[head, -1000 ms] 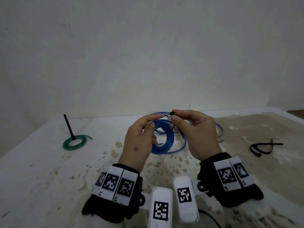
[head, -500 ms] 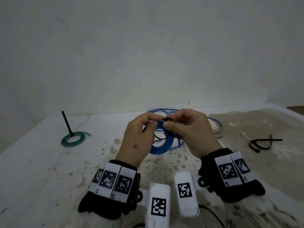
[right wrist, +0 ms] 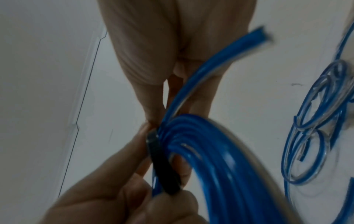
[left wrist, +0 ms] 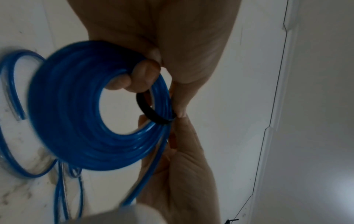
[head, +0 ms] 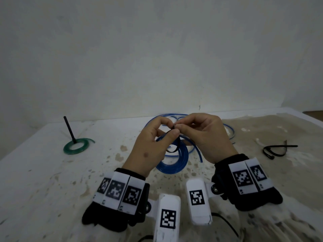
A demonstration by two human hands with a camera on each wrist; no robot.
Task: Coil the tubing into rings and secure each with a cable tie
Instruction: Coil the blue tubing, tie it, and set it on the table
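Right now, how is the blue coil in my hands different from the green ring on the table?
The blue coil is lifted between both hands; the green ring lies flat on the table. The blue coil's black cable tie is a loose loop; the green ring's tie tail stands upright. The blue coil looks larger. Both are coiled tubing.

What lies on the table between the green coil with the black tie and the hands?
Nothing: the head view shows only bare, stained table between the green coil and the left hand.

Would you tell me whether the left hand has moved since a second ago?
Yes: against the green ring, the left hand has edged right, its fingertips now meeting the right hand at the cable tie.
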